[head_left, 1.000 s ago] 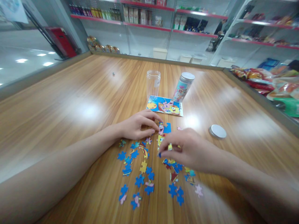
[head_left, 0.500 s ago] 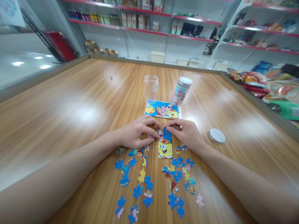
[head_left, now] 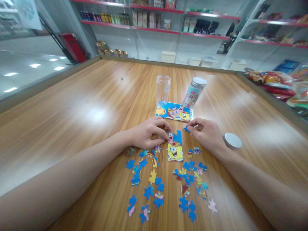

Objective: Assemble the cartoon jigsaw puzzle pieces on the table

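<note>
The joined section of a jigsaw puzzle [head_left: 175, 150], with a yellow cartoon face and blue above it, lies flat on the table. My left hand [head_left: 151, 132] rests at its left edge; the fingers are apart and the fingertips touch its upper left part. To the upper right of that section, my right hand [head_left: 207, 134] pinches a small blue puzzle piece [head_left: 186, 129] between thumb and fingers. Just beyond both hands is the picture card [head_left: 174, 111] of a cartoon scene. Loose puzzle pieces [head_left: 148, 191] spread over the near side, with more blue pieces [head_left: 183, 204] on the right.
A clear open jar [head_left: 163, 88] stands behind the card, beside a tilted-looking printed canister [head_left: 194, 93] with a silver lid. Another round silver lid [head_left: 232, 140] lies right of my right hand. Snack bags [head_left: 271, 81] sit past the table's right edge; stocked shelves line the back.
My right hand has moved right, away from the joined section, with a blue puzzle piece in its pinch. My left hand stays at the section's edge. The whole view has shifted slightly.
</note>
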{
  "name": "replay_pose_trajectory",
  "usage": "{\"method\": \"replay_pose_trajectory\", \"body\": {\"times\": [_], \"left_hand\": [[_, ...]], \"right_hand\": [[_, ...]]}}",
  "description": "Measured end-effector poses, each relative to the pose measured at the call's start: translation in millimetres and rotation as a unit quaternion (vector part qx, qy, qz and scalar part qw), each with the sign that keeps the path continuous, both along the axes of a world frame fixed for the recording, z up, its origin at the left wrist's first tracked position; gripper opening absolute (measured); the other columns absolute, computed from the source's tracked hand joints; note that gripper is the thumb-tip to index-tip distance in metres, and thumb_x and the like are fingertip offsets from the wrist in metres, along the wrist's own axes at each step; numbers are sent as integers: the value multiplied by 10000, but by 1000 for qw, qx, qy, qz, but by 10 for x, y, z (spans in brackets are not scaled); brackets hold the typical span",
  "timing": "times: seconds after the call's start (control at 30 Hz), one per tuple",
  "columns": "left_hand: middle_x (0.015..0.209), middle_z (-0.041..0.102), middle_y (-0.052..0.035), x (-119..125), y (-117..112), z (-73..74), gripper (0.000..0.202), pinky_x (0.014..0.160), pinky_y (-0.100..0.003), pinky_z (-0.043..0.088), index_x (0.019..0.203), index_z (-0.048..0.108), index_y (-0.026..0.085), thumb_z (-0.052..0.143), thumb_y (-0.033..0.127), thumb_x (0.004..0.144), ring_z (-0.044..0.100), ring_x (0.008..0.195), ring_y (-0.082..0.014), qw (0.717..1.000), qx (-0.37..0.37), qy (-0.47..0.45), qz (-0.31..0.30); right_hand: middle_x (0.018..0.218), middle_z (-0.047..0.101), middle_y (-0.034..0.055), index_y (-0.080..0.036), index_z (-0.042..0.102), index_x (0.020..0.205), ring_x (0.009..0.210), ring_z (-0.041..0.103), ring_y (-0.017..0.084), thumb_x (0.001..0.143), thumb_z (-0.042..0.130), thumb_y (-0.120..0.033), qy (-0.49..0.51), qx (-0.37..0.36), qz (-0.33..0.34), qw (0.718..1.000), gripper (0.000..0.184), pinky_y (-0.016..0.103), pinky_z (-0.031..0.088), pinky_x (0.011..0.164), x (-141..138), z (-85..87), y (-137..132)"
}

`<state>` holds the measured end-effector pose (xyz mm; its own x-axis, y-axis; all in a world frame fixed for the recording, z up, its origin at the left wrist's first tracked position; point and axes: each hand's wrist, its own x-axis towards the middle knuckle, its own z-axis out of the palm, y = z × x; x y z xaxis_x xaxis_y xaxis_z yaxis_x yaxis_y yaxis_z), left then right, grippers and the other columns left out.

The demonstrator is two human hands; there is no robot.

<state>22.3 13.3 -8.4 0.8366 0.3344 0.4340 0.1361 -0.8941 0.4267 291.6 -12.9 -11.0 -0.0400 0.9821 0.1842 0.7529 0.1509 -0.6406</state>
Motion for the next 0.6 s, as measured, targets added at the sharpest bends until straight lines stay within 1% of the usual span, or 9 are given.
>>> {"method": "replay_pose_trajectory", "body": {"times": [0.13, 0.23, 0.33, 0.43, 0.53, 0.6], "left_hand": [[1113, 651, -114, -15, 6, -6, 253, 950, -401, 497, 992, 781, 213, 588, 126, 855, 622, 1008, -211, 1000, -9, -10, 9], [1093, 654, -110, -23, 12, -12, 255, 938, -394, 504, 974, 787, 213, 592, 116, 842, 626, 994, -207, 1000, -14, -18, 16], [1081, 662, -104, -24, 18, -12, 255, 921, -388, 511, 960, 792, 221, 599, 110, 834, 626, 974, -204, 1000, -13, -21, 18], [1076, 670, -96, -24, 23, -13, 260, 921, -388, 512, 961, 792, 234, 604, 113, 829, 626, 968, -203, 1000, -10, -23, 19], [1081, 673, -90, -24, 27, -22, 262, 924, -392, 508, 958, 789, 243, 608, 113, 820, 625, 965, -203, 1000, -7, -20, 21], [1080, 671, -93, -23, 27, -29, 250, 923, -392, 507, 947, 789, 233, 613, 113, 816, 625, 960, -203, 999, -9, -24, 22]], "right_hand": [[766, 714, 14, -199, 737, 819, 653, 603, 155, 802, 682, -258, -20, 55, 47, 997, 83, 286, 434, 633, 9, -12, -31], [775, 707, 18, -202, 737, 807, 697, 598, 166, 799, 675, -219, -53, 87, 73, 992, 65, 297, 436, 672, -1, -14, -37], [790, 702, 28, -199, 735, 798, 747, 617, 180, 795, 669, -193, -65, 99, 72, 990, 66, 297, 450, 696, -4, -27, -21], [816, 696, 37, -183, 720, 792, 777, 631, 179, 781, 664, -155, -60, 108, 95, 988, 64, 289, 460, 706, 0, -30, -3], [791, 657, 41, -165, 705, 792, 770, 608, 172, 790, 639, -127, -58, 164, 121, 977, 75, 294, 451, 718, -40, 14, -56], [753, 612, 34, -155, 700, 810, 732, 574, 157, 803, 606, -106, -45, 208, 164, 963, 106, 291, 433, 697, -116, 61, -171]]}}
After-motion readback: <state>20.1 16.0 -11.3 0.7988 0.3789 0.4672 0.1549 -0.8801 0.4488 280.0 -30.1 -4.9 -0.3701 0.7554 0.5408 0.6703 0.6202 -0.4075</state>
